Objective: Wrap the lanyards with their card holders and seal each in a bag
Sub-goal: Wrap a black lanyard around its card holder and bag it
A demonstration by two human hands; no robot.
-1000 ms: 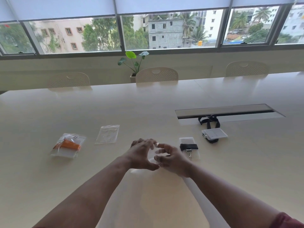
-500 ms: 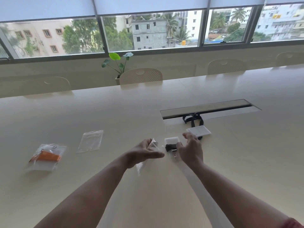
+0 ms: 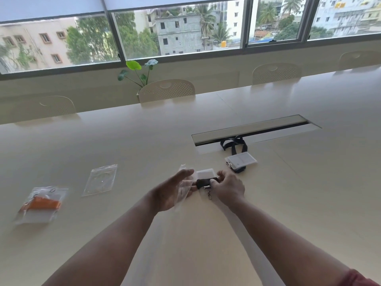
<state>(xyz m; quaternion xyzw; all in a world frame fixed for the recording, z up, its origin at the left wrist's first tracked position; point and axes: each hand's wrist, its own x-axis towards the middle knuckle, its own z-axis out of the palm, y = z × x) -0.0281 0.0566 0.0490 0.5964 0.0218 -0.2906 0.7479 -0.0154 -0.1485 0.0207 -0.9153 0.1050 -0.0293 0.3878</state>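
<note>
Crinkly clear bag (image 3: 183,188), black-wrapped card holder (image 3: 206,179)

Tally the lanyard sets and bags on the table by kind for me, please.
Bagged orange lanyard set: 1
Empty bag lying flat: 1
Bag held in left hand: 1
Wrapped black lanyard set at right hand: 1
Unwrapped black lanyard set: 1
Total: 5

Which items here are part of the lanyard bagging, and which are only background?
Job: clear bag in left hand; wrapped black lanyard under right hand; unwrapped lanyard; spare bag; bagged orange lanyard.
Background: chairs, plant, table slot.
</note>
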